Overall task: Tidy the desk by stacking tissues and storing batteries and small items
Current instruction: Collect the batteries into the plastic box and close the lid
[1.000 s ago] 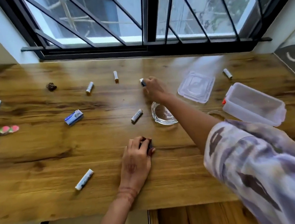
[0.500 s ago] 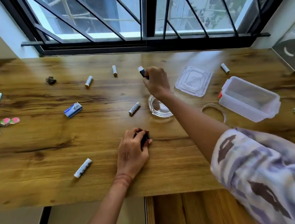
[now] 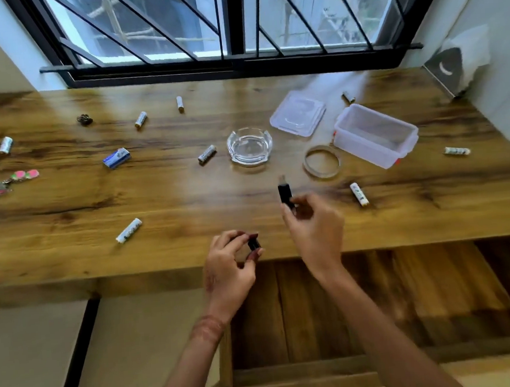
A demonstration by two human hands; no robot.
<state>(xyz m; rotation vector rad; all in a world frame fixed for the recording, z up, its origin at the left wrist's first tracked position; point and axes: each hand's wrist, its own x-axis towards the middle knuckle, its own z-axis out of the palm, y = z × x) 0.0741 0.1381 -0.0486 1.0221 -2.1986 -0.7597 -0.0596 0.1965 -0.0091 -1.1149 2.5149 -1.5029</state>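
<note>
Your right hand (image 3: 314, 231) pinches what appears to be a black USB stick (image 3: 285, 194), upright above the surface (image 3: 68, 238) near its front edge. Your left hand (image 3: 228, 262) pinches a small black cap (image 3: 254, 244) beside it.

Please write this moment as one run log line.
left grip: pinches small black cap | right grip: holds black stick | clear box: open, lid beside
</note>
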